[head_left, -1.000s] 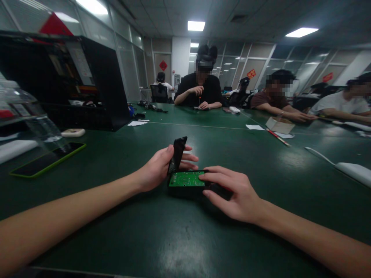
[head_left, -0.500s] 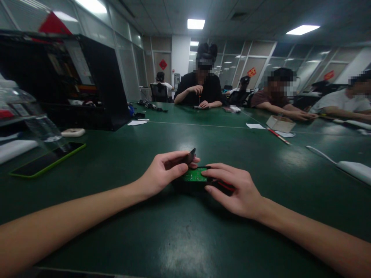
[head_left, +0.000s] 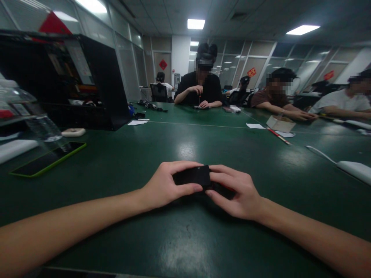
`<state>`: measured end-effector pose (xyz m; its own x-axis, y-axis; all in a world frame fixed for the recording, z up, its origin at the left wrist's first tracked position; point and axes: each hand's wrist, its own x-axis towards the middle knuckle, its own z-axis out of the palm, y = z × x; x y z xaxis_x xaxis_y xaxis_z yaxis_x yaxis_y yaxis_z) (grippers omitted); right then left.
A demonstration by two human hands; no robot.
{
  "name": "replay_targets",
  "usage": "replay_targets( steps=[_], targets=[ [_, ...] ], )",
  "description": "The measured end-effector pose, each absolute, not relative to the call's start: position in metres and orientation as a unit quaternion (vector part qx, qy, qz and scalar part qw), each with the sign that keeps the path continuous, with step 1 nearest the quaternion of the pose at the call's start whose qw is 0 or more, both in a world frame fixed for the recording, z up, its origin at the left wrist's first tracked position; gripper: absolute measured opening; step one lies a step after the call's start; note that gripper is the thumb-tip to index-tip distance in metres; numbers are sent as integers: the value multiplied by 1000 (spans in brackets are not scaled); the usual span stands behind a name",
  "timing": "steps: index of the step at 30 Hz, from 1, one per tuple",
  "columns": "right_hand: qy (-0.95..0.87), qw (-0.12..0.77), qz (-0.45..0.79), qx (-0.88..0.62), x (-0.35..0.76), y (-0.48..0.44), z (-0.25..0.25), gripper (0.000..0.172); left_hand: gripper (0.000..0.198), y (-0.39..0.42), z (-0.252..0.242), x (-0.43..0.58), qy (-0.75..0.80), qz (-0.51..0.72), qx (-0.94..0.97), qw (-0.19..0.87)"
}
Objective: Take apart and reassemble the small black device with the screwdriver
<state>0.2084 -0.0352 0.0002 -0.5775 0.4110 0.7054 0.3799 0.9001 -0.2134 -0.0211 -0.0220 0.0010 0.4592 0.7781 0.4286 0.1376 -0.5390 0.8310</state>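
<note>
A small black plastic case (head_left: 194, 176) rests on the green table (head_left: 185, 239) in front of me, its black cover now over the top. My left hand (head_left: 162, 183) grips the cover and the case's left part, thumb along the near side and fingers along the far side. From the right, my right hand (head_left: 236, 189) holds the case's right end between thumb and fingers. Something dark shows between the right thumb and fingers. The green circuit board inside is hidden under the cover.
At left lie a phone with a green edge (head_left: 49, 160), a clear bottle (head_left: 40, 116) and a large black open box (head_left: 101, 85). A small box (head_left: 280, 124) and a red pencil-like stick (head_left: 278, 136) lie at right. Co-workers sit across the table, one (head_left: 198, 87) holding a thin tool.
My left hand has lowered the tilted black cover onto the case, hiding the green circuit board. My right hand has stayed at the case's right end.
</note>
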Motion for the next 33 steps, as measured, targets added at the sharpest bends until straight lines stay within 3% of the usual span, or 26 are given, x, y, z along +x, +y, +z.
replay_targets(
  steps=[5, 16, 19, 22, 26, 33],
  targets=[
    [-887, 405, 2, -220, 210, -34, 0, 31, 41, -21, 2, -22, 301, 433, 772, 355],
    [-883, 419, -19, -211, 215, -33, 0, 34, 47, -16, 3, -22, 277, 413, 763, 413],
    [-873, 439, -16, -212, 216, -31, 1, 34, 55, -13, -2, -22, 269, 437, 718, 470],
    [-856, 462, -15, -230, 218, -29, 3, 33, 53, -8, -9, -20, 250, 463, 607, 596],
    [-845, 474, -31, -244, 222, -25, 2, 33, 58, -3, -14, -17, 243, 383, 500, 738],
    [-854, 464, -38, -231, 224, -19, -1, 36, 47, 0, -16, -16, 246, 379, 489, 746]
  ],
)
